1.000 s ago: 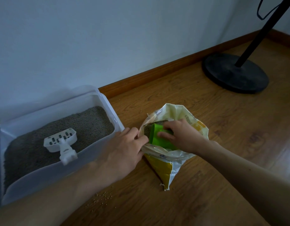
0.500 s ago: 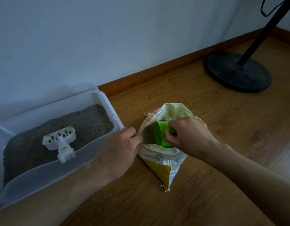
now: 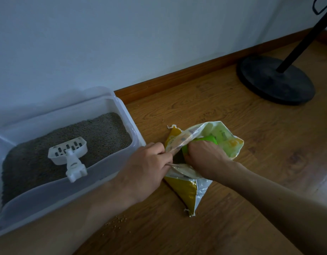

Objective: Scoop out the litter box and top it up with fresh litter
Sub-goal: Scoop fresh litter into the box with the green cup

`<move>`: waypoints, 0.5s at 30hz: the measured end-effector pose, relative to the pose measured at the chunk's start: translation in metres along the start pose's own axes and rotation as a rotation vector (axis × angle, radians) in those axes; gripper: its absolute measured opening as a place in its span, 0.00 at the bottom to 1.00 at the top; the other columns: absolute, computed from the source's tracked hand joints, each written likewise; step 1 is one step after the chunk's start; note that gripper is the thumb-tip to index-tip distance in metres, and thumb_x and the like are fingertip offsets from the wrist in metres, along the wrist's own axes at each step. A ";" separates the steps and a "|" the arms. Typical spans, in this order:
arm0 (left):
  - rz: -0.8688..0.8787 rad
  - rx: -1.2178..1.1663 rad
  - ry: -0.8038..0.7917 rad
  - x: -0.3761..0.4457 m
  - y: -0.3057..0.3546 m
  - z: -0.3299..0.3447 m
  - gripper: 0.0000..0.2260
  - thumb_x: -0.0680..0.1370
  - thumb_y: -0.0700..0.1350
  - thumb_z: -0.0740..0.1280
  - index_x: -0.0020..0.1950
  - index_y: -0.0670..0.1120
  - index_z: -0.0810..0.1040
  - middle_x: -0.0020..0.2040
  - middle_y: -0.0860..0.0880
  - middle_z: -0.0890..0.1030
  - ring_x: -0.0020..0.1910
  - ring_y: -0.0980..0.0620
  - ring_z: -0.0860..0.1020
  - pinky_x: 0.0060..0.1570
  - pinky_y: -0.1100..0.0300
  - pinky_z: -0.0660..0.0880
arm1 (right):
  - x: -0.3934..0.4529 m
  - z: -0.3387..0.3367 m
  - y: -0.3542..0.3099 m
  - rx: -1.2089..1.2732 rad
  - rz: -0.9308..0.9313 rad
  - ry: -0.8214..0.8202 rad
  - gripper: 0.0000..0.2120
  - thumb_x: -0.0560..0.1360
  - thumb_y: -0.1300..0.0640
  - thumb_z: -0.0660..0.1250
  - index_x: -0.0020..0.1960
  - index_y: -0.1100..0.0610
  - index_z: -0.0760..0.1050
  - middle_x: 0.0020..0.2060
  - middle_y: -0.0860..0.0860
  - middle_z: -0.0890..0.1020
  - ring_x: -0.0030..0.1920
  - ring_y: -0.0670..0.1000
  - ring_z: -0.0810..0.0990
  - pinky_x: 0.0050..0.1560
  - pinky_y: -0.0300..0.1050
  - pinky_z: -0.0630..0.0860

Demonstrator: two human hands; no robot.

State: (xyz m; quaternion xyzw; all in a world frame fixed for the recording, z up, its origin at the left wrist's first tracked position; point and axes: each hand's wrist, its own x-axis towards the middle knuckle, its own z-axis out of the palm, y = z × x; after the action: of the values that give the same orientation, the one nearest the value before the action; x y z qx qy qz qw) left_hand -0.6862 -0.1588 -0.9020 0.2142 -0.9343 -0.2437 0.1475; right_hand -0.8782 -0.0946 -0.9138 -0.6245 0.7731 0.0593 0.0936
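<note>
Green cup (image 3: 207, 139) mostly hidden behind right hand (image 3: 205, 159)

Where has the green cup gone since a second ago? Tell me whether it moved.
Yes. The green cup has gone deeper into the litter bag, away from the litter box, gripped by the right hand.

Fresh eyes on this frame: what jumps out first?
The bright green scoop stands out in the dim scene, held by the right hand inside the yellow litter bag on the wooden floor at center. The left hand pinches the bag's mouth open. To the left, a white slotted scoop lies on grey litter in the translucent litter box against the wall; a black round stand base sits upper right.
</note>
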 end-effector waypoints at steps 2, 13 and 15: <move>-0.004 -0.012 -0.002 -0.001 -0.003 -0.001 0.04 0.79 0.47 0.68 0.48 0.49 0.82 0.44 0.54 0.74 0.44 0.56 0.72 0.41 0.59 0.73 | -0.002 0.000 0.008 0.118 -0.030 -0.035 0.16 0.79 0.51 0.58 0.34 0.52 0.64 0.34 0.49 0.72 0.39 0.54 0.77 0.38 0.51 0.75; -0.041 -0.028 0.002 -0.006 -0.011 -0.010 0.03 0.78 0.49 0.68 0.47 0.52 0.81 0.43 0.58 0.73 0.43 0.60 0.72 0.40 0.62 0.73 | -0.041 -0.010 0.026 0.678 0.093 0.210 0.16 0.80 0.57 0.60 0.35 0.61 0.72 0.28 0.53 0.75 0.27 0.46 0.69 0.27 0.41 0.66; -0.040 -0.020 0.005 -0.006 -0.011 -0.010 0.03 0.78 0.48 0.69 0.48 0.51 0.82 0.43 0.58 0.74 0.43 0.60 0.72 0.40 0.61 0.73 | -0.049 -0.009 0.028 0.746 0.105 0.294 0.17 0.80 0.60 0.61 0.33 0.62 0.72 0.27 0.52 0.73 0.25 0.44 0.67 0.25 0.40 0.65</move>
State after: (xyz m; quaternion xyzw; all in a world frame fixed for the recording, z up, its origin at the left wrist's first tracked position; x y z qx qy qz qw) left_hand -0.6734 -0.1682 -0.9002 0.2318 -0.9271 -0.2552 0.1471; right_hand -0.8965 -0.0433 -0.8951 -0.5094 0.7775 -0.3106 0.1989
